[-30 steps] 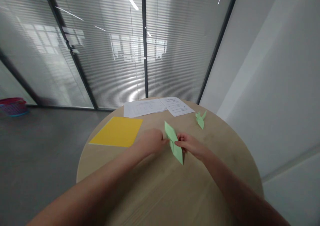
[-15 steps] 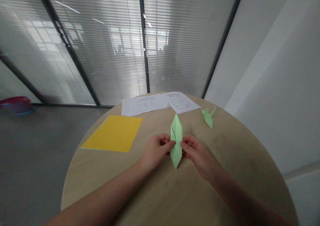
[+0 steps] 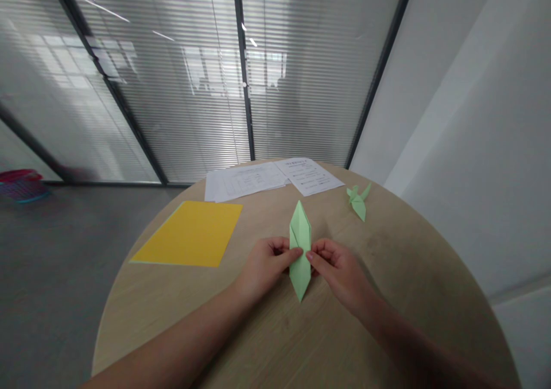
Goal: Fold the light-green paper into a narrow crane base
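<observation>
A long, pointed piece of folded green paper [image 3: 300,228] is held upright above the middle of the table, one tip up and one down. My left hand [image 3: 269,263] pinches its left edge, thumb lying on the front face. On the right edge, my right hand [image 3: 338,265] pinches it with thumb in front and fingers curled behind. The fingers behind the paper are partly hidden. A finished-looking green origami figure [image 3: 358,203] with pointed parts lies farther back on the right.
A round wooden table [image 3: 275,343] carries a yellow paper sheet [image 3: 191,234] at left, with a pale edge beneath it. Printed white sheets [image 3: 245,181] lie at the back. A red and blue basket [image 3: 22,186] stands on the floor far left. Blinds and glass panels rise behind.
The folded green paper and both hands sit slightly lower and to the left in view. The whole scene has shifted a little left too. Both hands keep their grip.
</observation>
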### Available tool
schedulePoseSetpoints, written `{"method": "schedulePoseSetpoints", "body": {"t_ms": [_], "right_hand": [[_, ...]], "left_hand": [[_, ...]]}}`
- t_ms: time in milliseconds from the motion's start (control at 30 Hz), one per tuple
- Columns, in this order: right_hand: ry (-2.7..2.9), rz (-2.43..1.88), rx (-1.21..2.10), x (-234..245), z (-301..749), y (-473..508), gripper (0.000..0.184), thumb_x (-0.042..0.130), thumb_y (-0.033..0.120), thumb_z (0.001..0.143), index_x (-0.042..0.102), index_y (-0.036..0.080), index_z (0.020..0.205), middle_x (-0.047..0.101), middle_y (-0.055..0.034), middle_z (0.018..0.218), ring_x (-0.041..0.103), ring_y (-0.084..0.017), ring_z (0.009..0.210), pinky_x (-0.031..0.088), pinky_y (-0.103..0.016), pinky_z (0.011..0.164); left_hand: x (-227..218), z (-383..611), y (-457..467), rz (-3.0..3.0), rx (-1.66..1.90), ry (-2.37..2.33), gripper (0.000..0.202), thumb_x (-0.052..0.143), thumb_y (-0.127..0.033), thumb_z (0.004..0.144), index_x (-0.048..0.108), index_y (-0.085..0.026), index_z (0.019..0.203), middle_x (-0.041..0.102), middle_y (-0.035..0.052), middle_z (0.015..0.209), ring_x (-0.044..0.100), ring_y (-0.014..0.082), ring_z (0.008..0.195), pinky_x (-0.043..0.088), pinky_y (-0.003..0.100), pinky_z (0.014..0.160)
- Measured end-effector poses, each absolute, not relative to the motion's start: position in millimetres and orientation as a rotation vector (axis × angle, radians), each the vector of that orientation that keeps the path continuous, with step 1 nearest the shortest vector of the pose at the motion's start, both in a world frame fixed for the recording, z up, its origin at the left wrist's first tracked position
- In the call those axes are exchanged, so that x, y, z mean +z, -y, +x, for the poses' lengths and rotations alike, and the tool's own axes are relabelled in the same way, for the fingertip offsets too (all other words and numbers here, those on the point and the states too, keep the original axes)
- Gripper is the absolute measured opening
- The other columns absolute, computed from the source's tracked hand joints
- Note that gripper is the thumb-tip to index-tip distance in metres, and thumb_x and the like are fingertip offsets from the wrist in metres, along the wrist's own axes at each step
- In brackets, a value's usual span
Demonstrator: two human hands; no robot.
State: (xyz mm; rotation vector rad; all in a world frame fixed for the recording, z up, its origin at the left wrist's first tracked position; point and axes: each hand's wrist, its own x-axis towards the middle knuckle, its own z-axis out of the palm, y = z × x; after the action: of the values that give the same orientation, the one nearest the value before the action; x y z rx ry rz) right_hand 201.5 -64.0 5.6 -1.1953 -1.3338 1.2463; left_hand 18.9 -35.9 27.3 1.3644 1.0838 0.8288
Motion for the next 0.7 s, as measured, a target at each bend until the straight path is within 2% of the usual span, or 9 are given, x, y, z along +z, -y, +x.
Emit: {"method": "schedulePoseSetpoints", "body": {"t_ms": [100,233,367,500,700], "right_hand": [[1.369,-1.182,1.209,4.9,201.7,64.4,0.028,0.073,0.049,0.084,0.062,0.023,0.083,0.067,0.0003,0.072,0.06,-0.017,0.066,0.045,-0.031,0.063],[1.4,-1.192,1.174,3.8,203.1,64.4,0.025,0.072,0.046,0.085,0.062,0.023,0.083,0.067,0.001,0.071,0.06,-0.016,0.065,0.044,-0.029,0.061],[1.382,-1.218,1.135,2.1,202.1,64.0,0.022,0.071,0.044,0.084,0.064,0.023,0.082,0.067,0.0011,0.07,0.06,-0.016,0.063,0.044,-0.028,0.059],[1.345,-1.191,1.039,1.3,199.6,64.2,0.019,0.075,0.04,0.078,0.067,0.025,0.087,0.071,-0.0002,0.076,0.065,-0.018,0.07,0.051,-0.03,0.065],[1.368,-1.219,0.968,0.5,200.9,64.2,0.019,0.074,0.04,0.078,0.072,0.026,0.09,0.076,-0.0037,0.083,0.07,-0.021,0.075,0.057,-0.036,0.071]], "left_hand": [[26.1,18.8,35.5,1.308,0.838,-1.042,0.03,0.079,-0.043,0.074,0.07,-0.015,0.079,0.064,-0.0001,0.069,0.055,0.0124,0.062,0.041,0.024,0.06],[22.9,18.9,36.5,1.278,0.805,-0.966,0.037,0.076,-0.05,0.076,0.073,-0.013,0.078,0.066,0.0015,0.07,0.052,0.012,0.061,0.038,0.025,0.06],[22.4,18.5,36.6,1.366,0.812,-1.01,0.042,0.072,-0.055,0.075,0.073,-0.013,0.074,0.06,0.0003,0.065,0.047,0.0122,0.059,0.034,0.026,0.058],[26.9,18.4,36.5,1.477,0.864,-1.112,0.04,0.067,-0.054,0.075,0.068,-0.015,0.065,0.051,-0.002,0.061,0.041,0.0117,0.057,0.029,0.026,0.055],[29.0,18.7,38.7,1.501,0.885,-1.16,0.039,0.064,-0.053,0.075,0.068,-0.016,0.066,0.051,-0.0015,0.061,0.041,0.0124,0.058,0.03,0.026,0.055]]}}
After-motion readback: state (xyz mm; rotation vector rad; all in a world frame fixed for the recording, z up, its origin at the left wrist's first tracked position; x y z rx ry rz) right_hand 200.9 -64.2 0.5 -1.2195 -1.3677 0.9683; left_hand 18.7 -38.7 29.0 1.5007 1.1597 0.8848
